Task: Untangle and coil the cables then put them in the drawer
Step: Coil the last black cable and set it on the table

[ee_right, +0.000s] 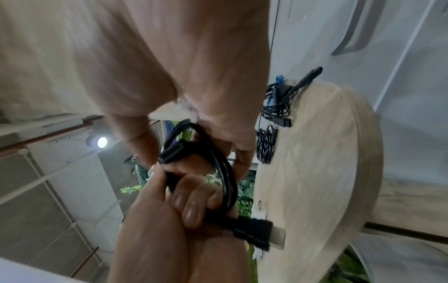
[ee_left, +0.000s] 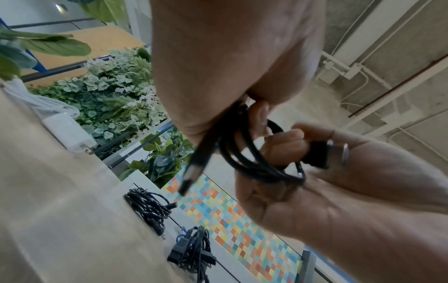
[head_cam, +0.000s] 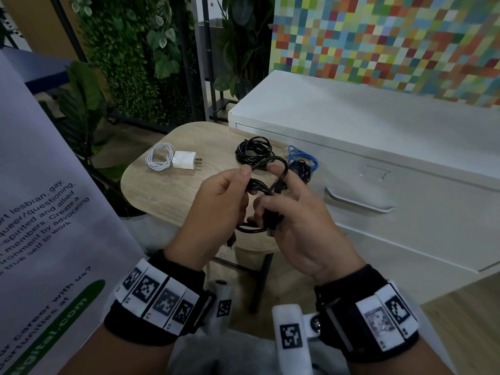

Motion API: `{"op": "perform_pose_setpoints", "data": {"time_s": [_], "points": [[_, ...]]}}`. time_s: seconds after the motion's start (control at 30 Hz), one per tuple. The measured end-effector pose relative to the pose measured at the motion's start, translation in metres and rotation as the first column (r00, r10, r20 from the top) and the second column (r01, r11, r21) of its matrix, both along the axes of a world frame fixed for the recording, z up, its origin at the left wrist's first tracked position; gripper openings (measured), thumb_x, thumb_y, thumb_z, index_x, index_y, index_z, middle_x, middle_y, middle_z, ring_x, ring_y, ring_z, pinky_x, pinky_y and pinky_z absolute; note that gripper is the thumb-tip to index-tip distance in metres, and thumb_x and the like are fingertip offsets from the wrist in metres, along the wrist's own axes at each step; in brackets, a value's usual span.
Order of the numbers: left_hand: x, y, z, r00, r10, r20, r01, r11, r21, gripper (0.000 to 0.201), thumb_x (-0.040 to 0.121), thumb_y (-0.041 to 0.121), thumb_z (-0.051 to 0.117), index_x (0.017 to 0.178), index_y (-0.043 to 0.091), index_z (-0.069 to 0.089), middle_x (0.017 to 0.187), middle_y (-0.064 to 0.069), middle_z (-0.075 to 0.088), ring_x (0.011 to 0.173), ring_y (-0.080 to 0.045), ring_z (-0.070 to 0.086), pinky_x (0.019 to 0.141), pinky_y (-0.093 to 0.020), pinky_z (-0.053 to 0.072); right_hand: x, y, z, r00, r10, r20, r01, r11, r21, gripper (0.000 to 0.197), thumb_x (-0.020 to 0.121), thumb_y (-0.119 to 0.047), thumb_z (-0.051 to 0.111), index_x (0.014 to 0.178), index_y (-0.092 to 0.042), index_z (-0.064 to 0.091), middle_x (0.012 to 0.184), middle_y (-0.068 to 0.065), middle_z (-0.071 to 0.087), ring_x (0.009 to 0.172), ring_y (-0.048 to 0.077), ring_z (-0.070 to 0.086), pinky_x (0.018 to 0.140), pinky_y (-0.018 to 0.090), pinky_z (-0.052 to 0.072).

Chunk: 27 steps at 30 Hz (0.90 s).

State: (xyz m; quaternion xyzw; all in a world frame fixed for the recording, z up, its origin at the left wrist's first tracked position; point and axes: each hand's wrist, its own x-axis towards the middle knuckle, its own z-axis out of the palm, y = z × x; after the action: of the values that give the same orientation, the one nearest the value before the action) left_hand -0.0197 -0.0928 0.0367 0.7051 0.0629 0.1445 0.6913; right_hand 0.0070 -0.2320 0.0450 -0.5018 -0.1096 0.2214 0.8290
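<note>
Both grips clenched on one black cable [head_cam: 266, 185] above the desk [head_cam: 162, 190]: left hand [head_cam: 216, 209] pinching its loops, right hand [head_cam: 295, 212] threading them. Behind: black coil [head_cam: 253, 151], blue-and-black tangle [head_cam: 303, 163], white charger [head_cam: 184, 159], closed drawer [head_cam: 405, 201].

— Left hand [ee_left: 218, 67]?
— Gripping black cable [ee_left: 244, 162], connector [ee_left: 191, 172] dangling.
— Right hand [ee_left: 327, 191]?
— Loops across palm.
— On table [ee_left: 60, 210]?
— Black coil [ee_left: 148, 206], tangled bundle [ee_left: 194, 250], white charger [ee_left: 70, 132].
</note>
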Motion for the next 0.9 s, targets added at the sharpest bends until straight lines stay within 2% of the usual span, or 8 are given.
{"op": "perform_pose_setpoints", "data": {"time_s": [0.1, 0.23, 0.3, 0.43, 0.5, 0.67, 0.8, 0.9], "points": [[-0.002, -0.006, 0.001, 0.999, 0.025, 0.023, -0.026, 1.0, 0.002, 0.046, 0.11, 0.039, 0.047, 0.072, 0.017, 0.062, 0.057, -0.014, 0.043, 0.056, -0.022, 0.039, 0.058, -0.038, 0.035, 0.002, -0.009, 0.001, 0.972, 0.079, 0.223, -0.016, 0.963, -0.27, 0.075, 0.088, 0.01, 0.068, 0.146, -0.028, 0.041, 0.073, -0.002, 0.072, 0.063, 0.01, 0.065, 0.062, 0.022, 0.05], [-0.005, -0.012, 0.004, 1.0, -0.015, 0.024, 0.018, 0.991, -0.129, 0.04, 0.113, 0.025, 0.037, 0.078, 0.013, 0.054, 0.052, 0.012, 0.042, 0.046, -0.001, 0.036, 0.049, -0.021, 0.032, 0.007, -0.01, -0.009, 0.872, 0.033, 0.488, 0.242, 0.837, -0.491, 0.085, 0.087, -0.006, 0.074, 0.154, -0.042, 0.035, 0.09, 0.004, 0.078, 0.083, 0.023, 0.074, 0.082, 0.048, 0.061], [-0.004, -0.01, 0.002, 0.999, -0.015, 0.036, 0.02, 0.989, -0.145, 0.039, 0.112, 0.026, 0.04, 0.079, 0.013, 0.053, 0.058, 0.006, 0.036, 0.052, -0.005, 0.029, 0.05, -0.022, 0.024, 0.007, -0.011, -0.013, 0.857, -0.044, 0.514, 0.328, 0.815, -0.478, 0.085, 0.087, -0.008, 0.076, 0.155, -0.041, 0.036, 0.098, -0.002, 0.079, 0.091, 0.013, 0.074, 0.09, 0.042, 0.06], [0.002, -0.002, -0.003, 0.999, 0.042, 0.0, -0.041, 0.979, -0.199, 0.036, 0.112, 0.028, 0.041, 0.082, 0.012, 0.051, 0.057, 0.005, 0.03, 0.054, -0.01, 0.025, 0.061, -0.04, 0.017, 0.008, -0.013, -0.012, 0.699, -0.095, 0.709, 0.554, 0.698, -0.453, 0.037, 0.081, -0.015, 0.083, 0.109, -0.031, 0.064, 0.092, -0.013, 0.07, 0.087, 0.004, 0.068, 0.079, 0.025, 0.057], [0.005, 0.0, -0.006, 0.998, 0.055, -0.001, -0.054, 0.977, -0.205, 0.035, 0.112, 0.028, 0.042, 0.082, 0.013, 0.048, 0.059, 0.004, 0.029, 0.054, -0.012, 0.025, 0.061, -0.039, 0.021, 0.01, -0.014, -0.009, 0.619, -0.03, 0.785, 0.609, 0.649, -0.455, 0.02, 0.08, -0.016, 0.084, 0.089, -0.027, 0.07, 0.083, -0.015, 0.07, 0.081, 0.004, 0.067, 0.072, 0.024, 0.056], [0.007, 0.016, -0.008, 0.981, 0.19, -0.025, -0.192, 0.972, -0.138, 0.033, 0.111, 0.03, 0.042, 0.08, 0.018, 0.043, 0.059, 0.005, 0.031, 0.054, -0.011, 0.029, 0.061, -0.034, 0.034, 0.02, -0.034, 0.0, 0.718, 0.13, 0.684, 0.506, 0.578, -0.641, 0.01, 0.084, -0.029, 0.084, 0.079, -0.028, 0.075, 0.073, -0.014, 0.073, 0.073, 0.002, 0.07, 0.073, 0.033, 0.06], [0.011, 0.024, 0.001, 0.973, 0.228, -0.021, -0.224, 0.929, -0.295, 0.034, 0.112, 0.03, 0.04, 0.082, 0.017, 0.048, 0.059, 0.004, 0.026, 0.054, -0.014, 0.023, 0.061, -0.032, 0.036, 0.032, -0.052, 0.001, 0.811, 0.216, 0.543, 0.349, 0.566, -0.747, 0.006, 0.089, -0.026, 0.079, 0.085, -0.029, 0.076, 0.074, -0.013, 0.076, 0.074, 0.006, 0.072, 0.081, 0.042, 0.06], [0.007, 0.015, 0.009, 0.984, 0.176, -0.042, -0.175, 0.871, -0.46, 0.039, 0.113, 0.032, 0.037, 0.08, 0.016, 0.05, 0.056, 0.005, 0.023, 0.048, -0.012, 0.02, 0.054, -0.027, 0.037, 0.039, -0.056, 0.001, 0.743, 0.23, 0.629, 0.469, 0.491, -0.734, 0.011, 0.091, -0.028, 0.077, 0.098, -0.036, 0.08, 0.081, -0.021, 0.075, 0.085, -0.003, 0.069, 0.089, 0.032, 0.056]]}}
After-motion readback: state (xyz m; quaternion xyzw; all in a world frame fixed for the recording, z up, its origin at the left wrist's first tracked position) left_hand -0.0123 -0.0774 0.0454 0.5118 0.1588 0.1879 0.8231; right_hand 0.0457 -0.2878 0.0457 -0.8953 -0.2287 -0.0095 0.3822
